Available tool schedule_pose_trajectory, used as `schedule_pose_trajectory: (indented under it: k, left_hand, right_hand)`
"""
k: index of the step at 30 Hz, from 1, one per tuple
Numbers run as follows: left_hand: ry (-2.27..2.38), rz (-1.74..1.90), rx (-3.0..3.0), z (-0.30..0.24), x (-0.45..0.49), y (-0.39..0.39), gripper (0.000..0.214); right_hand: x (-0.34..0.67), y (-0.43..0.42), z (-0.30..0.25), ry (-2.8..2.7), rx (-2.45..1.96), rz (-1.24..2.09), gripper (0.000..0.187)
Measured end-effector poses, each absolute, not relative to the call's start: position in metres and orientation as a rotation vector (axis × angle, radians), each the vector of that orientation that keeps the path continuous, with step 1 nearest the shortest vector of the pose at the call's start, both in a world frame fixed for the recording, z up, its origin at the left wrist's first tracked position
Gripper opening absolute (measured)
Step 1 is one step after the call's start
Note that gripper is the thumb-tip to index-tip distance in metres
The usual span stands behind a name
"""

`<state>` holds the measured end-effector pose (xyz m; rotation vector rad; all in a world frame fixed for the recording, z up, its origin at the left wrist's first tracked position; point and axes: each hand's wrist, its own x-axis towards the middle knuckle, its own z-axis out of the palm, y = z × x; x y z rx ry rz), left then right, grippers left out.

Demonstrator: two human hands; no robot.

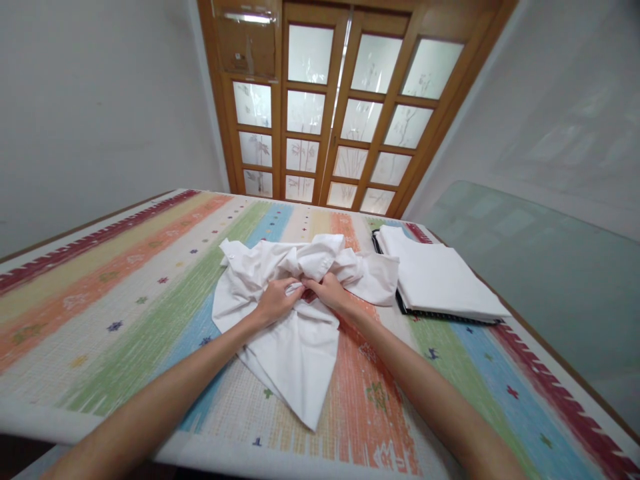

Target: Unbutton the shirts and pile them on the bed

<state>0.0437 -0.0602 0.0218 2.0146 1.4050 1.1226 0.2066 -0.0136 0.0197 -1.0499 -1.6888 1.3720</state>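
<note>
A crumpled white shirt (300,340) lies in the middle of the table, with what looks like a sleeve (375,273) spread to the right and a pointed corner hanging toward me. My left hand (280,298) is closed on the gathered fabric near its centre. Right beside it, my right hand (327,291) pinches the same bunched part, and the fingertips of both hands nearly meet. Folds of cloth partly hide the fingertips.
A neat stack of folded white and black cloth (440,273) sits at the right edge. A striped, colourful tablecloth (150,327) covers the table. Behind stand wooden doors with frosted panes (310,113); a pale glass panel (540,267) is at the right.
</note>
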Motion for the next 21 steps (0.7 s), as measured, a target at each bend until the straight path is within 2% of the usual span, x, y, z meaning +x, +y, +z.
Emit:
schedule_pose_trajectory:
  k: [9,21]
  left_hand:
    - [1.411,1.175,1.889,0.025,0.046,-0.062,0.026]
    - [1.42,1.35,1.685,0.019,0.05,-0.06,0.017]
  right_hand:
    - [0.203,-0.018,0.017,-1.681,-1.016,1.305,0.022]
    - [0.193,-0.023,0.016,-1.711,-1.081,1.168,0.032]
